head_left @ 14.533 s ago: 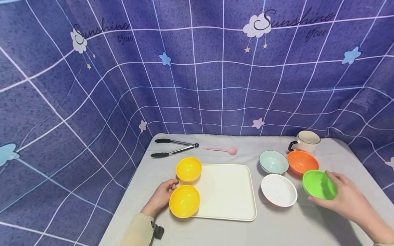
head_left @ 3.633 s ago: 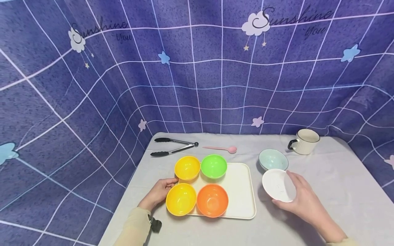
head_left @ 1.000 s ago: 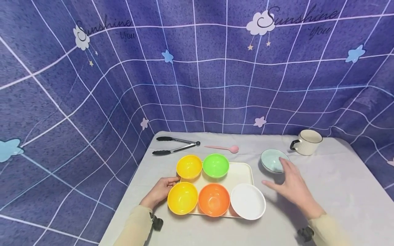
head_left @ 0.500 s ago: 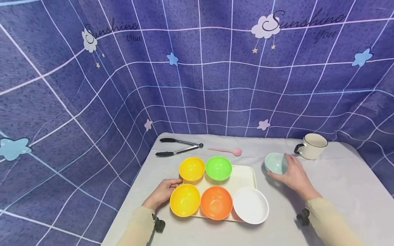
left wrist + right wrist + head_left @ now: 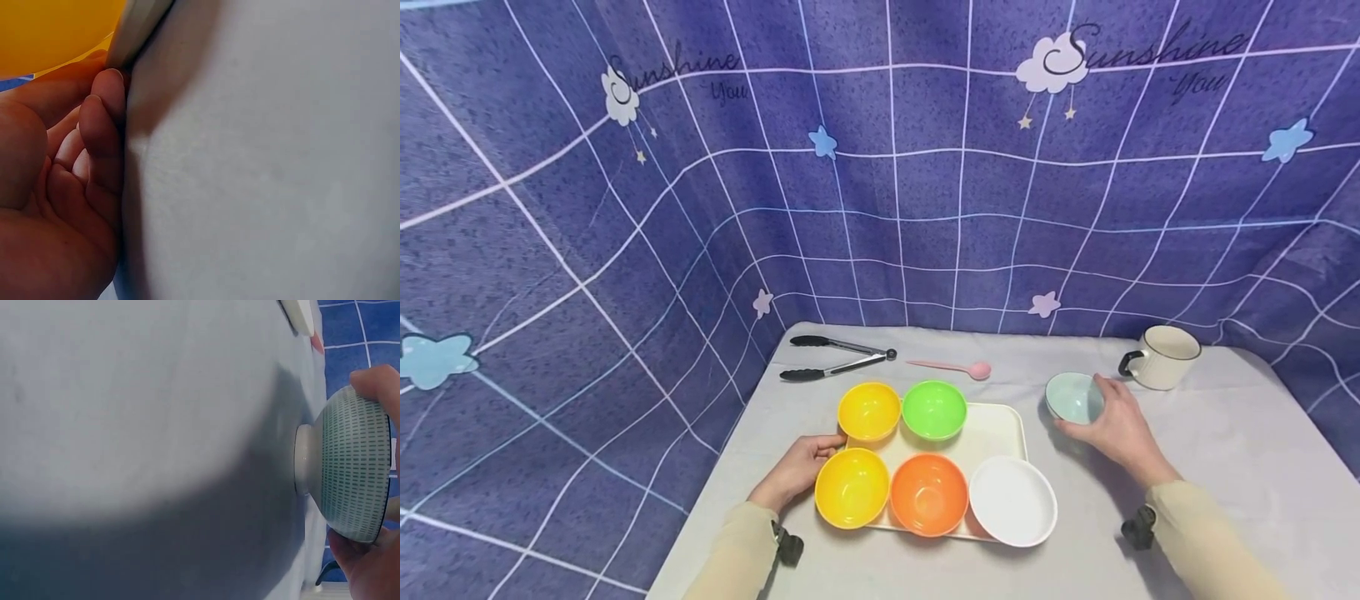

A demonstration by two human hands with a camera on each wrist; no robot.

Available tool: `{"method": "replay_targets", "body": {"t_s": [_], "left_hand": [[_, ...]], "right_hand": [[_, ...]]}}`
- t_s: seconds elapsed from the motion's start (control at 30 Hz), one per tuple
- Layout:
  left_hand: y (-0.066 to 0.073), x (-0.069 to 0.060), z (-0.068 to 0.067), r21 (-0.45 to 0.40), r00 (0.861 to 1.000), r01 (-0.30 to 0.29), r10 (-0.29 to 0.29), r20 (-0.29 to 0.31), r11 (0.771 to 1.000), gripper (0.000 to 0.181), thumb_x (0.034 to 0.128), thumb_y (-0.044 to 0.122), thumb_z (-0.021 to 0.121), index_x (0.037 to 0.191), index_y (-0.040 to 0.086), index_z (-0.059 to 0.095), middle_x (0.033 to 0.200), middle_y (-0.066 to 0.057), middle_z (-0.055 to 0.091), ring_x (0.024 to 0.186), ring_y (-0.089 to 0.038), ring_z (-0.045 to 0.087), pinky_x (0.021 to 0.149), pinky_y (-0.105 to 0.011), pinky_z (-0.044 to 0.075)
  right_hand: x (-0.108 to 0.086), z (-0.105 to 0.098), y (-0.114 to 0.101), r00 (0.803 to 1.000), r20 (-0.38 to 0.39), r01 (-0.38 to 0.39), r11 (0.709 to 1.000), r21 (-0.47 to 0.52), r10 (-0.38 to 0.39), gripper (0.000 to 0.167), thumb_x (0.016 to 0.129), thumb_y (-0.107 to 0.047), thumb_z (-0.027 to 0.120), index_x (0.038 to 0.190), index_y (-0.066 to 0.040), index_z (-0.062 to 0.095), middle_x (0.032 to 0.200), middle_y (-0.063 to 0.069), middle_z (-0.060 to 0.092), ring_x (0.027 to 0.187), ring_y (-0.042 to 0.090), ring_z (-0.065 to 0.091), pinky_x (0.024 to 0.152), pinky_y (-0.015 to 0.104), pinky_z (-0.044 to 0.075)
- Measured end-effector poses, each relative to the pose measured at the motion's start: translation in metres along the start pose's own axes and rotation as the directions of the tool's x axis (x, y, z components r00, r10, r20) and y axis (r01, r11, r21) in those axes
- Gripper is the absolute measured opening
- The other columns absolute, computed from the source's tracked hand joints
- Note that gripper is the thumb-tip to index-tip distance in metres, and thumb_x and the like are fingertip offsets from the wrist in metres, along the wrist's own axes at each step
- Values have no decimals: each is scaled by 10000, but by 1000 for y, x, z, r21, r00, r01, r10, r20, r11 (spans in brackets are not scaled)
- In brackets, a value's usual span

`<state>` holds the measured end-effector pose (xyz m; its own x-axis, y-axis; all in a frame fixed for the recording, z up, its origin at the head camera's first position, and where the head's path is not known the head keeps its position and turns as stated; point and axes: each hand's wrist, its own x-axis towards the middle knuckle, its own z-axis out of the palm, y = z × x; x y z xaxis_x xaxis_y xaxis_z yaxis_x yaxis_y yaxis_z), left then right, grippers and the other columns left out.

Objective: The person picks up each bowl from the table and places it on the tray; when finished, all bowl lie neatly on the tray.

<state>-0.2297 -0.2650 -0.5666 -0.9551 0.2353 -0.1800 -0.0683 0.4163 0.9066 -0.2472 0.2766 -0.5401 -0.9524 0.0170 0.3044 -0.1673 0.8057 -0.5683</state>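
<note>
In the head view my right hand (image 5: 1122, 429) grips the rim of a pale blue-green bowl (image 5: 1070, 402) to the right of the tray. The right wrist view shows the dashed pattern on the side of this bowl (image 5: 353, 465), with the thumb and fingers at its rim. Whether its foot touches the cloth I cannot tell. My left hand (image 5: 799, 468) pinches the left edge of a cream tray (image 5: 988, 433). On the tray sit two yellow bowls (image 5: 852, 490), a green bowl (image 5: 934, 410), an orange bowl (image 5: 928, 496) and a white bowl (image 5: 1012, 502), which overhangs its front right corner.
Black-tipped tongs (image 5: 838, 360) and a pink spoon (image 5: 958, 368) lie behind the tray. A cream mug (image 5: 1165, 358) with a black handle stands at the back right. A purple curtain (image 5: 925, 192) rises behind the grey-white tablecloth (image 5: 1247, 467).
The green, orange and white bowls have moved from the right side onto the tray. My right hand has then reached the pale bowl and taken hold of it. My left hand stays at the tray.
</note>
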Motion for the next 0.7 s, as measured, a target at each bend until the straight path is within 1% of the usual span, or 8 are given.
{"method": "replay_targets", "body": {"t_s": [0.13,0.23,0.27,0.37,0.53,0.7], "left_hand": [[-1,-1,-1,2,1000,-7,7,6,1000,470,966,56,720,1411,-44,606,940,-55,730,840,-171,654,812,-297,565],[-2,-1,-2,12,1000,-23,23,7,1000,471,971,71,723,1409,-53,603,951,-54,738,851,-170,662,826,-308,569],[-2,-1,-2,12,1000,-18,18,7,1000,471,972,79,724,1411,-44,606,955,-50,739,860,-170,662,834,-307,566],[-2,-1,-2,19,1000,-17,17,8,1000,469,975,90,726,1411,-39,608,955,-51,740,872,-180,660,850,-318,564],[1,-1,-1,10,1000,4,-4,4,1000,459,981,85,716,1413,-27,612,952,-49,738,874,-177,660,861,-326,563],[2,-1,0,6,1000,-4,4,-5,1000,446,982,59,705,1407,-41,611,955,-57,736,855,-178,659,842,-341,571]], "right_hand": [[-2,-3,-3,1000,-14,9,1000,3,-9,1186,659,-445,962,1470,192,377,1392,435,404,1232,621,449,1014,731,376],[-1,-8,-9,1000,-17,11,1000,8,-11,1187,665,-459,959,1479,180,378,1409,419,401,1246,610,445,1010,734,378],[0,-10,-12,1000,-16,11,1000,10,-11,1191,668,-470,957,1483,176,378,1415,414,402,1251,607,444,1010,733,377],[1,-16,-19,1000,-5,12,1000,9,-12,1202,676,-503,948,1495,165,374,1429,408,399,1265,605,439,1016,733,371],[3,-21,-25,1000,22,12,1000,-3,-12,1218,681,-535,940,1503,159,369,1451,413,384,1285,613,423,1028,736,355],[2,-21,-27,999,33,14,1000,-6,-14,1219,680,-535,942,1502,161,370,1454,423,374,1285,621,417,1027,741,352]]}}
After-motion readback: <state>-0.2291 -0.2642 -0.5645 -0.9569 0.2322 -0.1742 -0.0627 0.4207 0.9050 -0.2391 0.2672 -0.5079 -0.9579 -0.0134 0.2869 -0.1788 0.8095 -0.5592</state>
